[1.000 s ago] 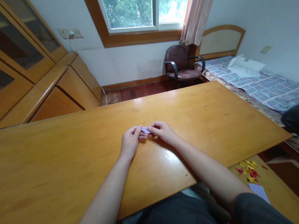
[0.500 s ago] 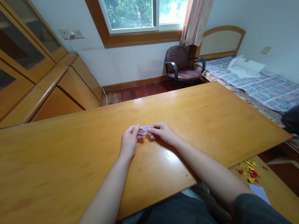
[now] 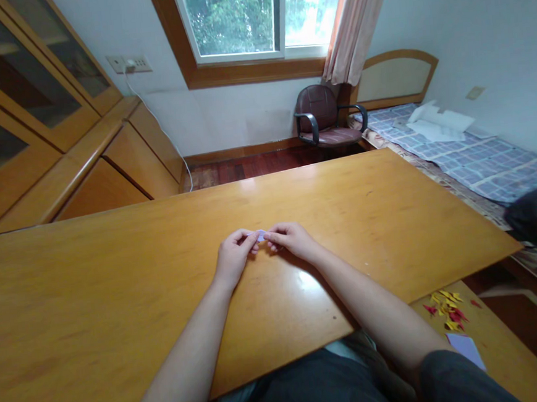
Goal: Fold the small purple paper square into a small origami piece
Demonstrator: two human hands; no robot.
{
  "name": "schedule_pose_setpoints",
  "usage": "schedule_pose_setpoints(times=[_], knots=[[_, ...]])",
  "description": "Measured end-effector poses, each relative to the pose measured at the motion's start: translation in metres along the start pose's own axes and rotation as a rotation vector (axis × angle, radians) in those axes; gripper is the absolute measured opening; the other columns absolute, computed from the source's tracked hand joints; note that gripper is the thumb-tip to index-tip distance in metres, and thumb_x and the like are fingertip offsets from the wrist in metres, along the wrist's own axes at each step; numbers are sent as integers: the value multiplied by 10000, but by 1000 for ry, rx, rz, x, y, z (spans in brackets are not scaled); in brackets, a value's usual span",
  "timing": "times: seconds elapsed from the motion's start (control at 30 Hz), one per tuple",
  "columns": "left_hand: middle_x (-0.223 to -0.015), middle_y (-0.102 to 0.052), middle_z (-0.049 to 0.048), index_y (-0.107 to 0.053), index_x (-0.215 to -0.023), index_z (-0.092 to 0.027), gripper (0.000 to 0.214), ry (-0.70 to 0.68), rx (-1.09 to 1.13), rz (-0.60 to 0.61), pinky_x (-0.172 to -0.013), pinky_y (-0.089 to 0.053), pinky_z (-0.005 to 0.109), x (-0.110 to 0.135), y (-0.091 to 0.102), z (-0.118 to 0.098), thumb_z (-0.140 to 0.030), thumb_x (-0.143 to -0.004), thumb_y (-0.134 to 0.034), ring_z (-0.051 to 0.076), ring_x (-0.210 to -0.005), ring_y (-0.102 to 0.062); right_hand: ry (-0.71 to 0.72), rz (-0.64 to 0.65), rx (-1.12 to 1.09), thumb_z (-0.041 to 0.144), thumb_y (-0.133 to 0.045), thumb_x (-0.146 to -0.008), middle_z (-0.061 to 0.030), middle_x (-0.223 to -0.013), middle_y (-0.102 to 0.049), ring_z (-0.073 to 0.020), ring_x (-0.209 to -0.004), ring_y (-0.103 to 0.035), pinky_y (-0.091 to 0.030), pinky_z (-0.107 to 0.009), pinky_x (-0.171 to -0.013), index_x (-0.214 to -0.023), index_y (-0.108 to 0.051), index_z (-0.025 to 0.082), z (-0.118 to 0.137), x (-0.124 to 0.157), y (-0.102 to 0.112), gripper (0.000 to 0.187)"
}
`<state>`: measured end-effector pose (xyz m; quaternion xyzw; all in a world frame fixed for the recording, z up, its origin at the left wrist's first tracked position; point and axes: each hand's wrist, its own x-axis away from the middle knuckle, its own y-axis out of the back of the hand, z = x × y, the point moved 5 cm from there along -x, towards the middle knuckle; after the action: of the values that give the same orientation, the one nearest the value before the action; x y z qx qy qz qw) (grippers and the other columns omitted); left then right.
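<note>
A small pale purple piece of paper (image 3: 260, 234) lies pinched between my two hands on the wooden table (image 3: 117, 287), near its middle. My left hand (image 3: 234, 257) has its fingers curled closed on the paper's left end. My right hand (image 3: 291, 240) pinches the right end, fingers bent and closed. Most of the paper is hidden by my fingertips; only a thin sliver shows between them.
A lower wooden surface at the bottom right carries a heap of small red and yellow folded paper pieces (image 3: 446, 312) and a purple sheet (image 3: 466, 349). Wooden cabinets (image 3: 35, 139) stand at the left. An office chair (image 3: 322, 119) and a bed (image 3: 479, 159) lie beyond the table.
My fingertips have closed together over the paper, so less of it shows than a second ago. Both hands stay in the same spot on the table.
</note>
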<state>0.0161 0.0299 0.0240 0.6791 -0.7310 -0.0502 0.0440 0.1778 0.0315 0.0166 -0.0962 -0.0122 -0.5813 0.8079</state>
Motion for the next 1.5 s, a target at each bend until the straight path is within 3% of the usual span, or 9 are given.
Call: schedule_pose_setpoints(times=[0.2,0.4,0.67,1.07,1.33,1.5], knots=[[-658,-667,1,-712,-804,-152,285,28,167,-37,-574,-489,230,-2,5,10,-434,-773,-731,134,-589,-598,9,-13,-105,501,-780,-699,-24,-710,-682,-108,-601,-606,-486,-256,-622,-798,-685,123,1,-1,6,402],[-656,-666,-1,-715,-787,-157,265,-28,171,-108,-611,-496,231,-4,10,11,-422,-780,-726,136,-611,-602,27,-80,-138,503,-764,-721,-25,-724,-683,-112,-622,-602,-468,-251,-626,-820,-696,132,3,-1,13,390],[-676,-676,11,-720,-816,-151,299,-12,122,-60,-608,-498,239,-1,5,4,-444,-764,-732,145,-624,-612,77,-18,31,495,-749,-745,-9,-737,-681,-100,-631,-570,-438,-232,-616,-871,-716,137,0,-2,4,381],[-635,-677,45,-705,-737,-126,392,62,146,8,-565,-501,255,-3,0,8,-516,-778,-689,140,-556,-611,2,-83,-30,580,-794,-647,-32,-701,-700,-120,-595,-627,-483,-251,-596,-789,-679,125,-5,-2,3,491],[-695,-697,36,-704,-746,-135,359,63,187,-70,-582,-508,237,-7,6,16,-492,-750,-737,131,-596,-618,18,-106,-50,560,-779,-679,-34,-692,-695,-116,-581,-617,-469,-248,-585,-768,-671,124,-2,-1,4,458],[-783,-721,36,-716,-863,-148,362,20,238,-79,-634,-527,241,-9,10,18,-488,-741,-749,137,-660,-640,28,-130,-73,557,-777,-686,-37,-697,-695,-120,-580,-607,-472,-258,-586,-776,-687,128,-2,-1,6,448]])
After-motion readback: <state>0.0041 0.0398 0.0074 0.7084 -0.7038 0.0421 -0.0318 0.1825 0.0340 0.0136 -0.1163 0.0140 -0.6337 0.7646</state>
